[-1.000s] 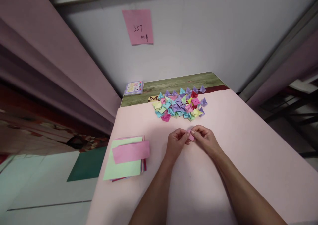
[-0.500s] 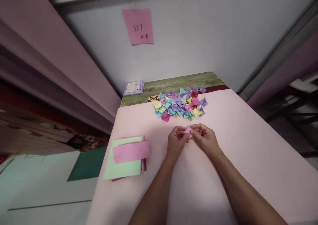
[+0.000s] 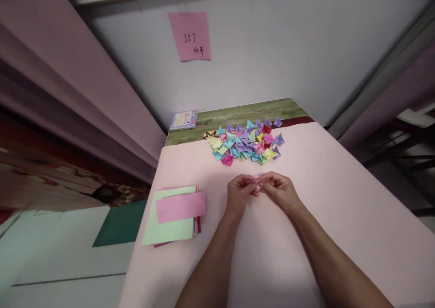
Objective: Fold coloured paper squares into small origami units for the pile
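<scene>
A small folded piece of pink paper [image 3: 257,184] is pinched between both hands just above the pink table cover. My left hand [image 3: 240,192] grips its left side between thumb and fingers. On the opposite side my right hand [image 3: 279,191] pinches it the same way. Much of the paper is hidden by the fingertips. Just beyond the hands lies a pile of small folded paper shapes [image 3: 243,142] in purple, blue, yellow, green, pink and red.
At the left of the table is a stack of coloured paper sheets [image 3: 167,231], light green uppermost, with a pink paper strip [image 3: 181,207] across it. A printed card stack [image 3: 183,119] sits at the back left corner. Behind stands a wall with a pink note [image 3: 189,36].
The pink paper has gone from a flat diamond to a pinched shape opened along its middle. My left hand has shifted slightly left, and both thumbs now press at its centre.
</scene>
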### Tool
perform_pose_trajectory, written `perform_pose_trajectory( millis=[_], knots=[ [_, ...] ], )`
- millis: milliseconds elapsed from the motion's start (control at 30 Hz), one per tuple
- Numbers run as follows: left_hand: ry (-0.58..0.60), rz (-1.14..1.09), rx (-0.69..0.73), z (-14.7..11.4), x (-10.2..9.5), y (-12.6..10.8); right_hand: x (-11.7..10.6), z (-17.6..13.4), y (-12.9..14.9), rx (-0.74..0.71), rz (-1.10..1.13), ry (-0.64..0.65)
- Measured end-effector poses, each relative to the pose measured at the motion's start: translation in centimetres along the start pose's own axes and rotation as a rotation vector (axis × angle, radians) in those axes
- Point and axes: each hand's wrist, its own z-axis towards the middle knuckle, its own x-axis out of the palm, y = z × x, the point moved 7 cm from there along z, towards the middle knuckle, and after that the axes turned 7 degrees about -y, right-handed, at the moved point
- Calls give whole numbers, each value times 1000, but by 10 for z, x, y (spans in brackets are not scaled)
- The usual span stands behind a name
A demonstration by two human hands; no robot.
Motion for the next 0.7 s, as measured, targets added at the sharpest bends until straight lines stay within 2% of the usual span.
perform_pose_trajectory(
  millis=[200, 367, 567, 700],
  knots=[
    [-27, 41, -16, -2, 1, 0, -3, -4, 6, -31, -123, -20],
    [-28, 49, -23, -3, 0, 1, -3, -4, 0, -31, -101, -8],
    [10, 74, 50, -5, 3, -4, -2, -2, 3, -89, -63, -37],
    [-8, 55, 78, -3, 3, -3, -1, -3, 4, -143, -161, -5]
  ],
)
